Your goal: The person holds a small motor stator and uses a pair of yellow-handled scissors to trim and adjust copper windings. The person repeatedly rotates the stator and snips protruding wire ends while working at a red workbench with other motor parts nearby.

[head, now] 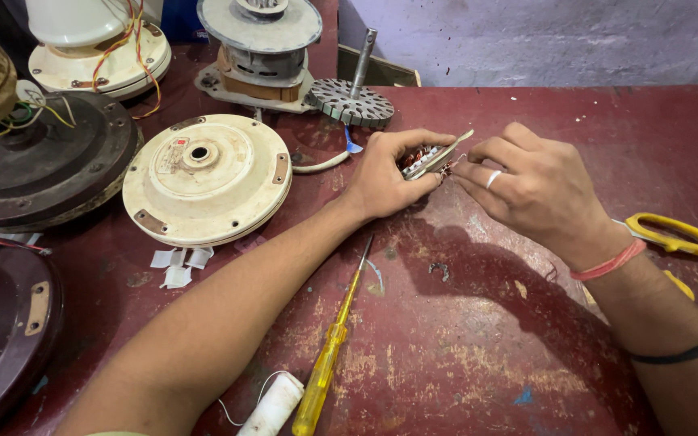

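My left hand grips a small wound stator part with copper coils and a pale rim, tilted on edge above the red table. My right hand, with a ring on one finger, pinches thin wires at the right side of that part. Both hands meet at the table's middle, a little right of the cream fan motor cover.
A yellow-handled screwdriver lies below my left forearm, a white thread spool beside it. Yellow scissors lie behind my right wrist. A rotor with shaft, several fan motor housings and paper scraps fill the left and back.
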